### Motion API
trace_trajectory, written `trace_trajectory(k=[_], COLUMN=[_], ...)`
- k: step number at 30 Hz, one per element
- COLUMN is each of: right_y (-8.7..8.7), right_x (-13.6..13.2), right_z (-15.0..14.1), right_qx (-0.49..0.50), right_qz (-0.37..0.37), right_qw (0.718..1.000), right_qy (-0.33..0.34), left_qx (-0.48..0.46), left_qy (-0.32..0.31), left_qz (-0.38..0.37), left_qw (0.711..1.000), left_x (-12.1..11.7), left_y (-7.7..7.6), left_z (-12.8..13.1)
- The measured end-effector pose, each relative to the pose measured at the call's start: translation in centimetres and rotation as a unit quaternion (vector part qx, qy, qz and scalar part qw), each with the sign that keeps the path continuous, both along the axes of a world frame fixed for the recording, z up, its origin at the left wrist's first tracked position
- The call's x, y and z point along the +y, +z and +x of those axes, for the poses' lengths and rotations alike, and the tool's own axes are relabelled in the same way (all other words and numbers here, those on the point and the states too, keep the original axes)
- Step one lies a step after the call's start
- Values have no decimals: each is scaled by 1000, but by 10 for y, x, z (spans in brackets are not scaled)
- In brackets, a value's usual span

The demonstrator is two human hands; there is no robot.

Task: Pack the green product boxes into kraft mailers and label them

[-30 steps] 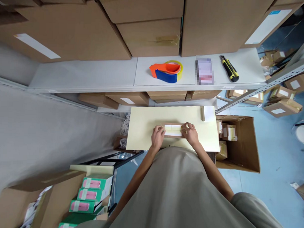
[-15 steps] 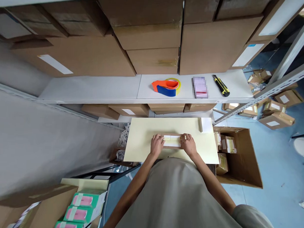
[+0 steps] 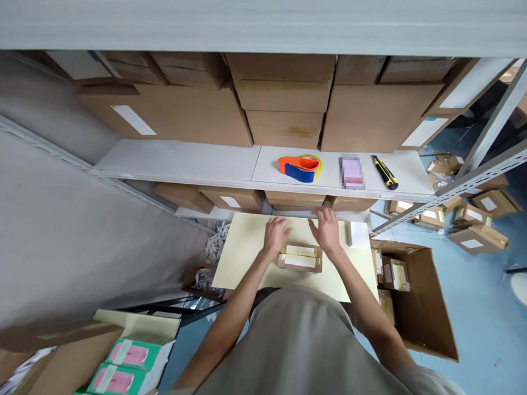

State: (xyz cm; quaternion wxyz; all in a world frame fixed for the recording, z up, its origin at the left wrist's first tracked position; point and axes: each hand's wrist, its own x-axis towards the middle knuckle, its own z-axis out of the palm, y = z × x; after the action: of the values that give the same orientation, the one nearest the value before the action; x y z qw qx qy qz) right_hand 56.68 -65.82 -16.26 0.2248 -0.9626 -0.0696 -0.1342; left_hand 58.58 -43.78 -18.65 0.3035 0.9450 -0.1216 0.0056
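A small brown cardboard box (image 3: pixel 300 265) with a white label and clear tape lies on the pale yellow table top (image 3: pixel 248 260). My left hand (image 3: pixel 275 237) is at the box's upper left corner, fingers apart and holding nothing; whether it still touches the box I cannot tell. Beyond the box's right end, my right hand (image 3: pixel 326 228) is raised off it, fingers spread and pointing towards the shelf. A stack of white labels (image 3: pixel 358 234) sits at the table's far right corner.
On the shelf (image 3: pixel 187 160) above lie an orange and blue tape dispenser (image 3: pixel 299 167), a blurred purple packet (image 3: pixel 352 173) and a yellow and black box cutter (image 3: pixel 384 172). A large open carton (image 3: pixel 428 301) with small boxes stands right. Green and pink boxes (image 3: pixel 128 354) sit lower left.
Both hands have let go of the ends of the small box and moved up and away towards the shelf. The box stays on the table. The camera view has tilted upward.
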Motion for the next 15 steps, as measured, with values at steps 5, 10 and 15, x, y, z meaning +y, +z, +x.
trace_trajectory(k=[5, 10, 15], right_y=[82, 78, 67], right_x=[22, 36, 33], right_z=[119, 174, 163], right_qx=[-86, 27, 19], right_qz=[-6, -72, -88], right_qw=[995, 996, 995], right_qy=[46, 43, 30], left_qx=[-138, -166, -123], left_qy=[19, 35, 54], left_qz=[-57, -87, -145], left_qw=[989, 982, 980], left_x=[-18, -15, -6], left_y=[83, 104, 66], left_z=[68, 73, 36])
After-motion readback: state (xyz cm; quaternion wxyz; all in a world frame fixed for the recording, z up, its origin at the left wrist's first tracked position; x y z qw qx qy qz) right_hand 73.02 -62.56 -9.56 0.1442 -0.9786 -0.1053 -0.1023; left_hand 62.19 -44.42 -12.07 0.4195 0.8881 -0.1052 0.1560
